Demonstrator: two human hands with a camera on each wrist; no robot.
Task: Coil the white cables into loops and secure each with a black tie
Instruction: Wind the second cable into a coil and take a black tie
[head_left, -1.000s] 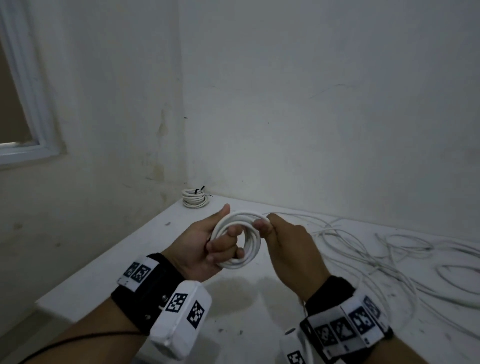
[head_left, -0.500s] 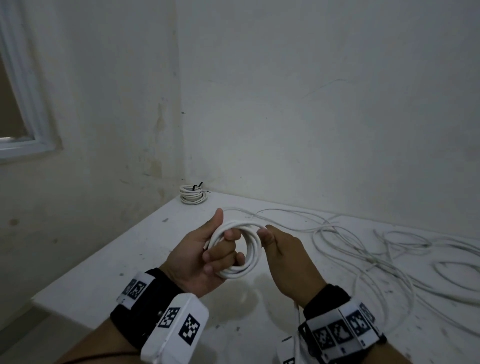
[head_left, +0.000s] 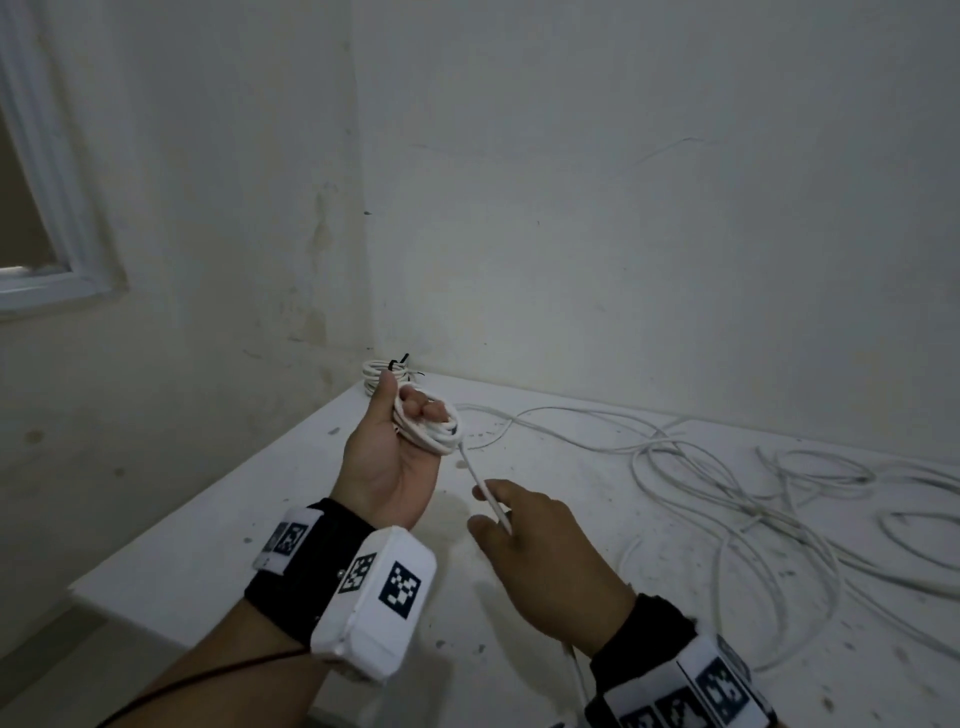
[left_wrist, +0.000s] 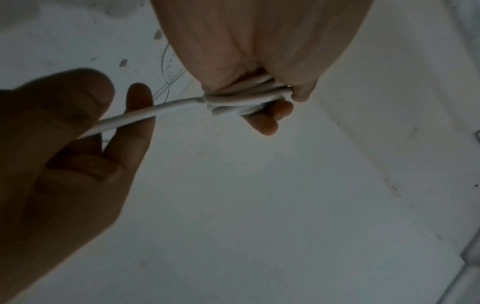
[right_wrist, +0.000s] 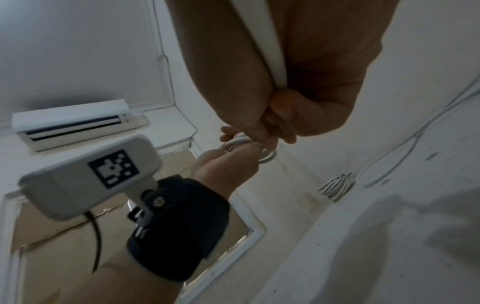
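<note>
Left hand: the left hand (head_left: 390, 457) is raised palm-up over the far left part of the white table (head_left: 218, 525), fingers and thumb curled round a small coil of white cable (head_left: 431, 428); closing on one side of the loops probably keeps them stacked so they cannot spring apart.
Right hand: the right hand (head_left: 540, 551) sits nearer and to the right, thumb and fingers lightly closed on the running strand (head_left: 480, 486) that leaves the coil; the strand passes through the palm and out past the wrist, which lets the hand slide along it.
Strand: it runs straight between the two hands, so it looks taut, ready to be swung round as the next loop.
Loose cable: the rest of the loose cable (head_left: 727, 499) sprawls in tangled curves over the right side of the table, so much coiling seems left.
Finished coil: a tied coil (head_left: 382, 375) with a black tie (head_left: 399, 360) lies in the far corner, against the wall, out of the way.
Step in hand: judging by the grips, drawing slack for another turn; no tie is near the hands.
</note>
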